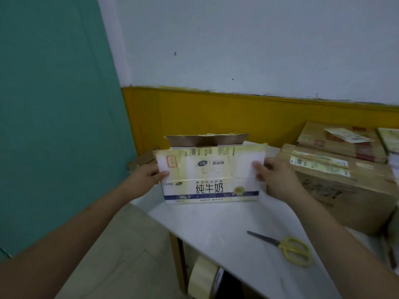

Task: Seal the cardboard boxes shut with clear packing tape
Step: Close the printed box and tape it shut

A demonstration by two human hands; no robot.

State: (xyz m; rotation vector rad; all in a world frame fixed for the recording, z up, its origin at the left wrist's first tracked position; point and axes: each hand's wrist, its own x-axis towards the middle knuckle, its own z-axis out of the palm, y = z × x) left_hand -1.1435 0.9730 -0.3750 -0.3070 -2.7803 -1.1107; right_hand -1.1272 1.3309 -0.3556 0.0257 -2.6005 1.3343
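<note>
The left hand (pixel 149 175) grips the left end of the milk box (pixel 210 175), which stands on the table (pixel 216 229) with a flap up, the right hand (pixel 274 175) grips its right end, and brown boxes (pixel 336 180) sit beside it, scissors (pixel 287 247) nearer.

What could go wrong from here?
1. The milk box sits near the table's left edge, its near flap held by both the left hand and right hand; pushing could tip it off.
2. The tape roll is below the tabletop; reaching means letting go.
3. Scissors lie beside the right forearm.
</note>
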